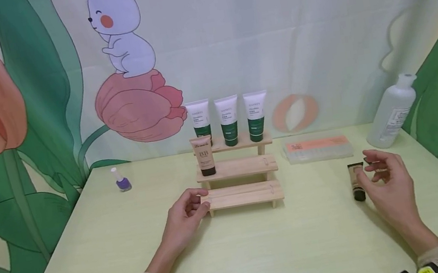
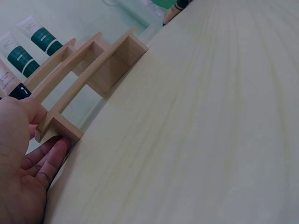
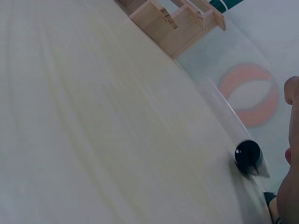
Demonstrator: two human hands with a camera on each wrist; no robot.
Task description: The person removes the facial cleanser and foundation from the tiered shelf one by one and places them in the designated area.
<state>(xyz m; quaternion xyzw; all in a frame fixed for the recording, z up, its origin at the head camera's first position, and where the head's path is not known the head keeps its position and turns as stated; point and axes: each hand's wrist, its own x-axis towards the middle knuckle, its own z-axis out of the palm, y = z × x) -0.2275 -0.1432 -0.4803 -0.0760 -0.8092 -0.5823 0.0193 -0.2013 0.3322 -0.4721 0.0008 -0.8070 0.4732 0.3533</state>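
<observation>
In the head view my left hand (image 1: 184, 216) grips the left end of the lowest tier of a three-step wooden display stand (image 1: 245, 195). The left wrist view shows its thumb above the board and fingers under it. A beige BB cream tube (image 1: 204, 157) stands on the middle step. Three white-and-green tubes (image 1: 229, 123) line the top step. At the right, my right hand (image 1: 390, 185) has its fingers loosely bent beside a small gold tube with a black cap (image 1: 357, 184). Another dark-ended item (image 1: 366, 161) is mostly hidden behind that hand.
Behind the right hand lies a flat clear box with an orange label (image 1: 319, 149). A white bottle (image 1: 391, 111) leans near the back right edge. On the left stands a purple nail polish bottle (image 1: 121, 179). A printed curtain (image 1: 226, 20) hangs behind the table.
</observation>
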